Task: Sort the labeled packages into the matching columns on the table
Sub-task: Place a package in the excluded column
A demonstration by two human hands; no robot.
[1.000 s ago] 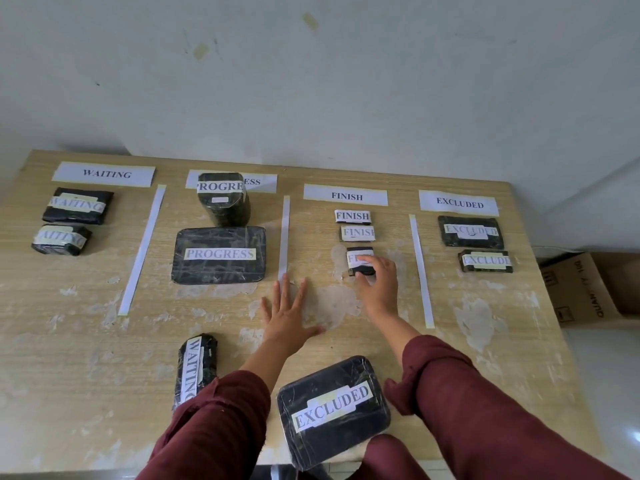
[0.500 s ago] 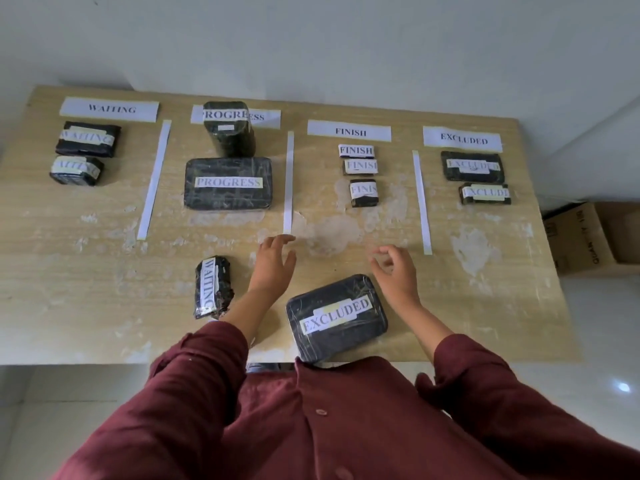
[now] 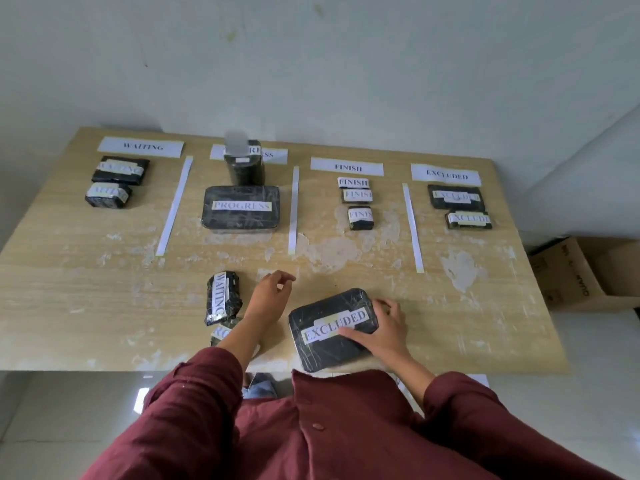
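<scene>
A large black package labeled EXCLUDED (image 3: 329,329) lies at the near edge of the wooden table (image 3: 86,289). My right hand (image 3: 381,330) rests on its right end, fingers wrapped over the edge and thumb across the label. My left hand (image 3: 270,296) hovers just left of it, fingers loosely curled and holding nothing. A black WAITING package (image 3: 221,296) lies left of that hand. A small package (image 3: 221,332) with a partly hidden label peeks out under my left forearm. Column headers read WAITING (image 3: 140,146), FINISH (image 3: 347,167) and EXCLUDED (image 3: 446,174).
Sorted packages sit in each column: two under WAITING (image 3: 119,169), a tall one and a flat PROGRESS one (image 3: 241,208), three small FINISH ones (image 3: 360,217), two EXCLUDED ones (image 3: 455,196). White paper strips (image 3: 293,209) divide the columns. A cardboard box (image 3: 585,271) stands on the floor at right.
My right hand left the small FINISH package in its column, drew back and settled on the large EXCLUDED package. My left hand pulled back from the table's middle and curled.
</scene>
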